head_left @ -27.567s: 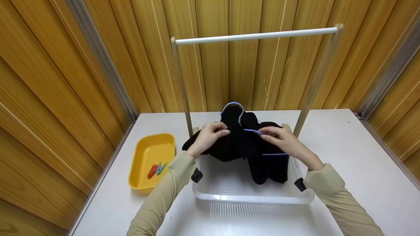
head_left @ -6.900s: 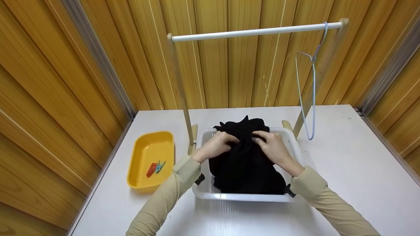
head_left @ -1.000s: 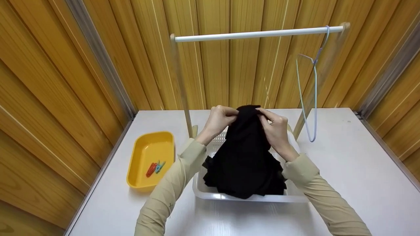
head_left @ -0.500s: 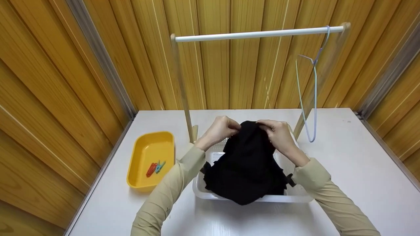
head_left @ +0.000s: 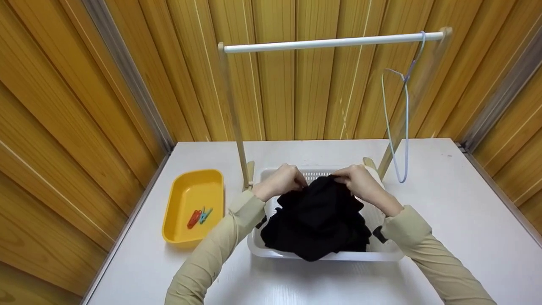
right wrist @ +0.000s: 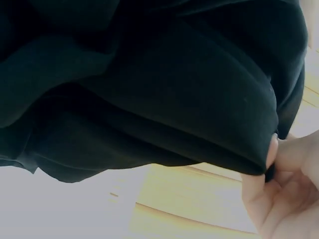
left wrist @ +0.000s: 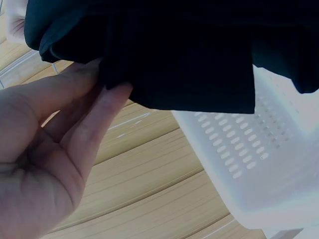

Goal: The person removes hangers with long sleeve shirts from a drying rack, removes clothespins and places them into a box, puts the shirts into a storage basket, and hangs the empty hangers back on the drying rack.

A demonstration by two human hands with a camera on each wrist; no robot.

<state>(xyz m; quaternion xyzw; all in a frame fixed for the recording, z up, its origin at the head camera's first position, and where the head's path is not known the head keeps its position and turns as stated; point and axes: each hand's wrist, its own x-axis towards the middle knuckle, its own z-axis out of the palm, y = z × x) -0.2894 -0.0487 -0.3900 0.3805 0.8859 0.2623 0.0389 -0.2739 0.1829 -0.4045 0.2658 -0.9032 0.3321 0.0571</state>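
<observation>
A black garment [head_left: 317, 216] lies bunched in the white plastic basket [head_left: 271, 253], and its lowest part droops over the front rim. Its exact kind cannot be made out through the folds. At its far left edge my left hand [head_left: 283, 182] pinches the cloth; in the left wrist view the left thumb and fingers [left wrist: 107, 99] meet on the fabric. My right hand [head_left: 359, 182] holds the top edge a short way to the right. The right wrist view shows the right fingertips [right wrist: 271, 149] gripping a fold. Much of the basket's inside is hidden under the cloth.
A thin bluish hanger [head_left: 406, 123] hangs bare at the right end of the white rail [head_left: 317, 43], whose wooden posts stand behind the basket. To the left is a yellow tray [head_left: 169, 228] with red clothespins [head_left: 194, 219] and a teal one [head_left: 204, 215].
The hanger, in the garment at first, now hangs on the rail. Over the last second both hands have lowered the raised top of the garment, and the cloth has slumped into the basket.
</observation>
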